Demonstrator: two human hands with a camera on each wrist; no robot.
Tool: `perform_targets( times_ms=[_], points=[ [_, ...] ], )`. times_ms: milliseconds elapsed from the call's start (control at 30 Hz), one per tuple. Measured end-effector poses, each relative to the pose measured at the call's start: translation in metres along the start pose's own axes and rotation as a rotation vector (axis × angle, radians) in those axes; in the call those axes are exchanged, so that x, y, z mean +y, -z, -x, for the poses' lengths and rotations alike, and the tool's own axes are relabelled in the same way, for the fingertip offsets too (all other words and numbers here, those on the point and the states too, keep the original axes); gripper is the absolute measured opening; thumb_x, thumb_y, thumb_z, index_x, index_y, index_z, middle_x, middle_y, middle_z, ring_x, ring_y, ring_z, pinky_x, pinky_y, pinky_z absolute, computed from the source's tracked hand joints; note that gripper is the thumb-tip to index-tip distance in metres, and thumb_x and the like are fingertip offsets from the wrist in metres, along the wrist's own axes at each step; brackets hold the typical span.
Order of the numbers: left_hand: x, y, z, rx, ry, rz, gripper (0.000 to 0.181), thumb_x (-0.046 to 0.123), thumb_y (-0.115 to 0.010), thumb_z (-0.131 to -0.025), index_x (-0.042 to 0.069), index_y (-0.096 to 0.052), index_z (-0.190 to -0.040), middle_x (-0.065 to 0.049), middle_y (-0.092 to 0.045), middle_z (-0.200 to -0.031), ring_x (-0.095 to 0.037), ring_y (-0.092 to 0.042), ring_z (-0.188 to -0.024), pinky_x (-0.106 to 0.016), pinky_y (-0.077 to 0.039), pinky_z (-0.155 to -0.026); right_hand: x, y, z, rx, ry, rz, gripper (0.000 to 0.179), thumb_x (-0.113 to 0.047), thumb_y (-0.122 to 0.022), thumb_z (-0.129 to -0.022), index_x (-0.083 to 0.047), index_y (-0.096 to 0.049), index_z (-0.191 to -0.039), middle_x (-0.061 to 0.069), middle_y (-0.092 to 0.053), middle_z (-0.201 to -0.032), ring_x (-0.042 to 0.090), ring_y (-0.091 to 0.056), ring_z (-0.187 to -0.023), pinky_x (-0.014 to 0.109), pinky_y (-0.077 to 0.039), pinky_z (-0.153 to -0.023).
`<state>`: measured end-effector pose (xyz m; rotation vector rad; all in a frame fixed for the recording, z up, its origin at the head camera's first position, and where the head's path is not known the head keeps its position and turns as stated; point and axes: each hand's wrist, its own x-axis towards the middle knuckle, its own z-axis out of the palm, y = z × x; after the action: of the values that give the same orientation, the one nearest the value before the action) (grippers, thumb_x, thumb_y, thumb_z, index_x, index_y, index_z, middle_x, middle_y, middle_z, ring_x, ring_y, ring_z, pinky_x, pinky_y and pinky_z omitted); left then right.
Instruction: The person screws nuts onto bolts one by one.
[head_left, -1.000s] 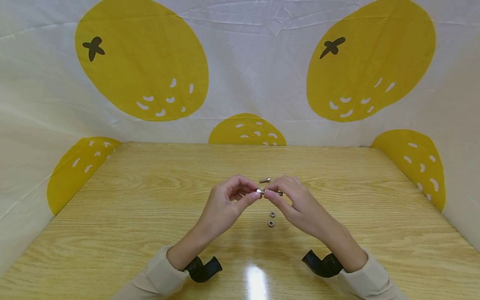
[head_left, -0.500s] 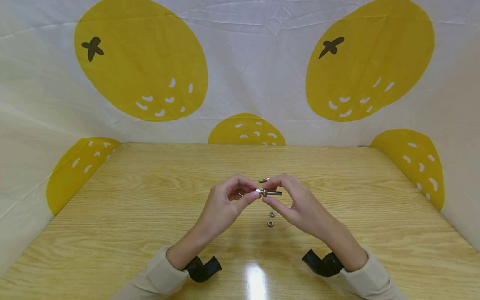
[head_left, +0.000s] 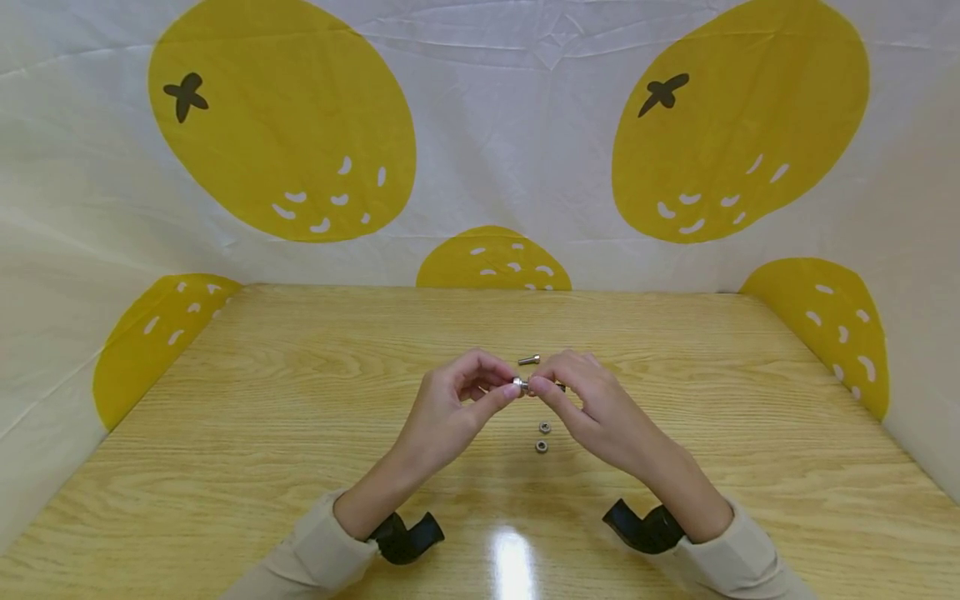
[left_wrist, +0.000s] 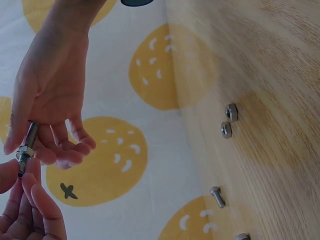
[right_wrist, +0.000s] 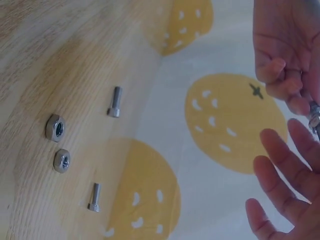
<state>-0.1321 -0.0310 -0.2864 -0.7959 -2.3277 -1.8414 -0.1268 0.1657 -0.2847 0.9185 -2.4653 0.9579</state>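
Observation:
Between the two hands a steel bolt (left_wrist: 32,133) is held sideways above the table, with a hex nut (left_wrist: 24,151) around its shank. My left hand (head_left: 447,406) pinches the bolt at its head end between thumb and fingers. From the other side my right hand (head_left: 597,410) has thumb and index finger on the nut, covering most of it in the head view. The tip of the shank shows just past the right fingers. In the right wrist view only a small piece of the bolt shows at the edge, beside the left fingertips.
Two loose nuts, one (head_left: 545,427) just beyond the other (head_left: 542,447), lie on the wooden table (head_left: 300,467) under the hands. A socket-head bolt (right_wrist: 115,102) and a smaller one (right_wrist: 95,197) also lie there. A cloth with yellow fruit prints (head_left: 517,125) hangs around the table.
Half a second ago the right thumb and index finger stood apart, baring the nut and shank. Now they have closed on the nut again. The left hand has stayed in place.

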Motion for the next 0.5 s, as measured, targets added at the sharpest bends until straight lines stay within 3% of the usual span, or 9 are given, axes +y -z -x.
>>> perform_targets(
  times_ms=[167,267,500],
  points=[
    [-0.0002,0.0004,-0.0001,0.003,0.006,-0.008,0.014,0.016,-0.066,-0.087,0.008,-0.064,-0.098,-0.005,-0.065,-0.088,-0.015,-0.059,-0.076,-0.026,-0.050,-0.069,-0.0025,0.0024,0.0017,-0.031,-0.077,-0.015,0.026,-0.022,-0.059,-0.092,-0.012,-0.056,-0.115,-0.004,-0.059,-0.105,0.013,-0.052,-0.100,0.038,-0.045,-0.084],
    [-0.0008,0.0003,-0.0003,0.004,0.005,-0.014,0.014,0.016,-0.066,-0.087,0.008,-0.064,-0.098,-0.005,-0.065,-0.088,-0.014,-0.059,-0.076,-0.027,-0.051,-0.069,-0.0016,0.0022,0.0018,-0.010,-0.025,-0.025,0.036,-0.017,-0.067,-0.086,-0.010,-0.051,-0.118,-0.002,-0.058,-0.106,0.012,-0.053,-0.099,0.036,-0.046,-0.085],
    [-0.0010,0.0002,-0.0003,0.005,0.011,-0.018,0.013,0.016,-0.066,-0.087,0.008,-0.064,-0.098,-0.005,-0.065,-0.088,-0.014,-0.059,-0.076,-0.026,-0.050,-0.069,0.0017,0.0000,0.0011,0.043,0.108,0.007,0.031,-0.005,-0.070,-0.081,-0.009,-0.053,-0.107,-0.003,-0.060,-0.101,0.011,-0.055,-0.095,0.031,-0.047,-0.084]
  ],
)
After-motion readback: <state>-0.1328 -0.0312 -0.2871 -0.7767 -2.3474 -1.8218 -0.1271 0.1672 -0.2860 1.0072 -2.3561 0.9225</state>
